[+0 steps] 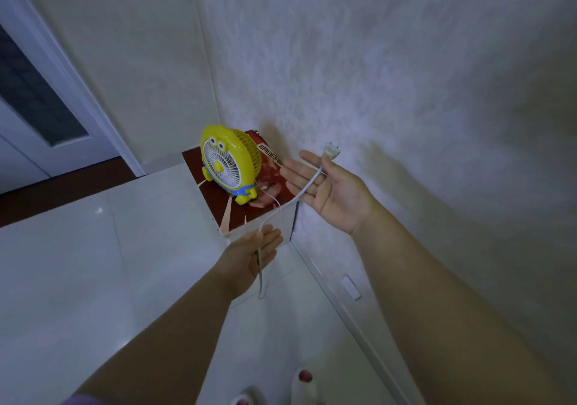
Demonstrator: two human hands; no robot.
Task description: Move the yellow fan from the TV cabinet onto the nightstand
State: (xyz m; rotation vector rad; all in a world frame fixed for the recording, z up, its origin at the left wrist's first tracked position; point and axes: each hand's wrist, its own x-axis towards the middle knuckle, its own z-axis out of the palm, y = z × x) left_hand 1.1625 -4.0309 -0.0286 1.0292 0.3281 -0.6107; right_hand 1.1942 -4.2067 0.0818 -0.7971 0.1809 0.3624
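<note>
White cord (307,187) drapes across both open, palm-up hands.

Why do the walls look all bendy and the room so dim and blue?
Head view: the wide-angle lens bows the door frame and baseboard; dim light gives a bluish cast; the right hand throws soft shadows on the wall; only the yellow fan stands out brightly.

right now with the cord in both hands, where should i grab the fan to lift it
Grip the yellow rim at the top of the fan, coming from above. It stands upright on small feet, so the top edge is free, and its white grille looks too fine for fingers. Gather the cord first; it crosses the right hand and left hand.
</note>
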